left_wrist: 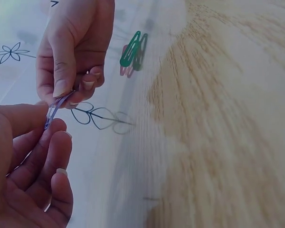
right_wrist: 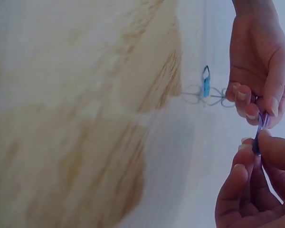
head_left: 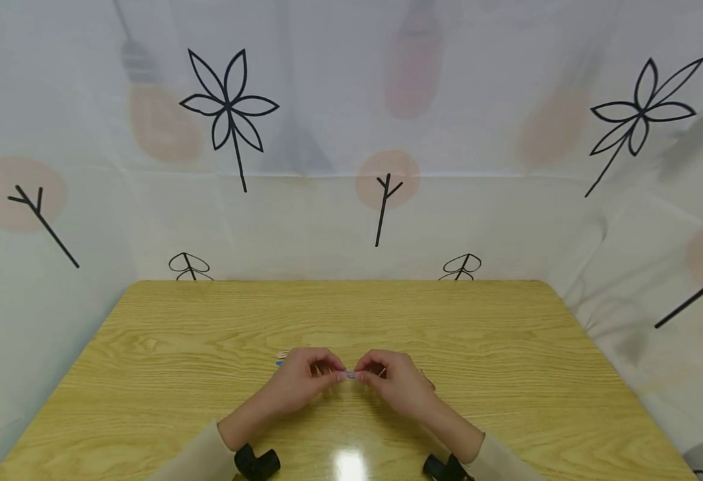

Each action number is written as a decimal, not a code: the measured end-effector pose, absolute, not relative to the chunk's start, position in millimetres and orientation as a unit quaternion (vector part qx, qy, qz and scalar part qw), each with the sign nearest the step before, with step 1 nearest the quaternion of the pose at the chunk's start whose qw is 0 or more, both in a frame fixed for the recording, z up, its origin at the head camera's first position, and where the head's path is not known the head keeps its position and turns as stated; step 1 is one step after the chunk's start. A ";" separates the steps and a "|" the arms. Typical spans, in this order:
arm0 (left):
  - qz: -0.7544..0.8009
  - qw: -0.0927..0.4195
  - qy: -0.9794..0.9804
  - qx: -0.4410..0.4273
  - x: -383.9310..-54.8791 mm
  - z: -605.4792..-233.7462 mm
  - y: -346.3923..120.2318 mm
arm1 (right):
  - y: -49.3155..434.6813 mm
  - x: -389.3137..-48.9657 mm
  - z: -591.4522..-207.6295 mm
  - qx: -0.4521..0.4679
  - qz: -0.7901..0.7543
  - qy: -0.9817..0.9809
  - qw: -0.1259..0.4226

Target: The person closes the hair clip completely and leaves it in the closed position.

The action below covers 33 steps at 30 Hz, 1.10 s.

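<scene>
Both hands meet over the table, holding a small purple snap hair clip between them. My left hand pinches one end of the clip between thumb and fingers. At the other end, my right hand pinches it the same way. Fingertips cover both ends; the slim strips in the middle show in the right wrist view, where the clip stands tilted. A green snap clip lies beyond the right hand, with a pinkish one partly behind it.
A blue clip lies on the table beyond the left hand. The wood-patterned table ends at a white cloth backdrop with printed plants. Black wrist cameras sit on both wrists.
</scene>
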<state>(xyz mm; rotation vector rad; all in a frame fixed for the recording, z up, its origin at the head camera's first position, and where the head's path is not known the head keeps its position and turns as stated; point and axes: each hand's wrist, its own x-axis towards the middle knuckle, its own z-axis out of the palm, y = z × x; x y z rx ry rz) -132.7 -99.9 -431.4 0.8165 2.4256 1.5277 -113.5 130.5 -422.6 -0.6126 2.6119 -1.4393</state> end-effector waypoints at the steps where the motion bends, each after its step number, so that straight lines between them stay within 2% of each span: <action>1: 0.512 0.078 0.811 0.272 -132.8 -430.9 -99.8 | 130.4 -113.8 -422.7 -0.200 -0.473 0.857 0.048; 12: 0.517 0.055 0.815 0.256 -132.2 -428.2 -99.5 | 132.0 -116.9 -420.9 -0.197 -0.476 0.854 0.068; 21: 0.512 0.035 0.817 0.263 -133.9 -432.9 -95.9 | 128.4 -115.9 -420.9 -0.194 -0.457 0.867 0.039; 33: 0.525 0.034 0.808 0.265 -132.1 -431.7 -94.3 | 125.1 -113.2 -417.8 -0.188 -0.450 0.873 0.018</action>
